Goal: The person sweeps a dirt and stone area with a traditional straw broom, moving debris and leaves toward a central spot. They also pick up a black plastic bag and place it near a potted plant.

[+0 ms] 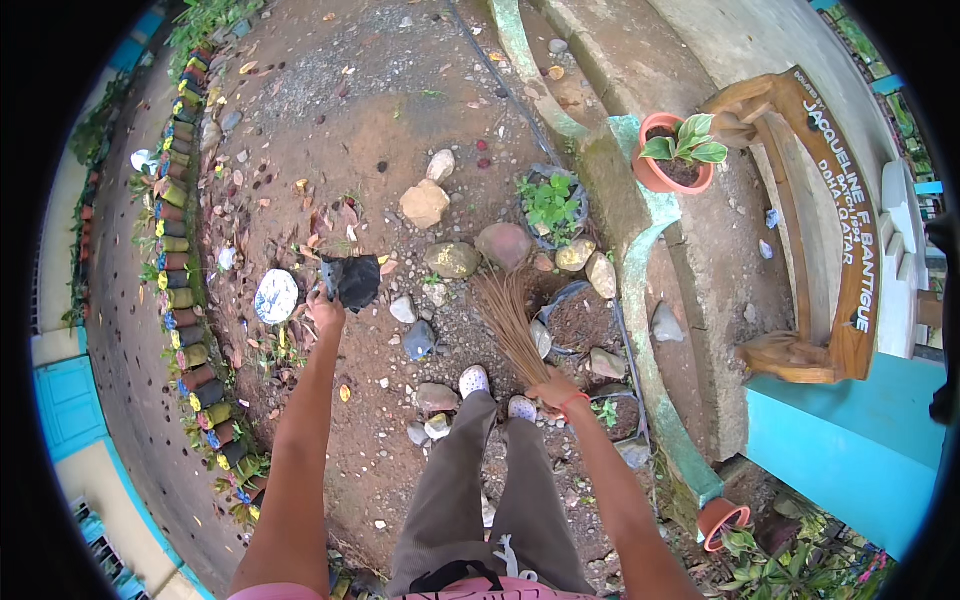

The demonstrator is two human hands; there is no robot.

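Observation:
My right hand (553, 390) grips the bound end of a stick broom (510, 319). Its bristles fan out up and to the left over soil, close to a reddish stone (503, 247). My left hand (326, 306) is stretched out to the left, closed on the edge of a black plastic piece (355, 282), perhaps a bag or scoop; what it holds inside is hidden. Just left of that hand a round whitish disc (277, 296) lies on the ground. Dry leaves (330, 225) are scattered beyond the black plastic.
Stones (425, 204) are spread about my feet. Bagged plants (553, 202) stand along a low green kerb (637, 277) at right. A potted plant (675, 154) and a wooden bench (847, 225) bearing writing are beyond it. Painted bottles (176, 277) edge the left side.

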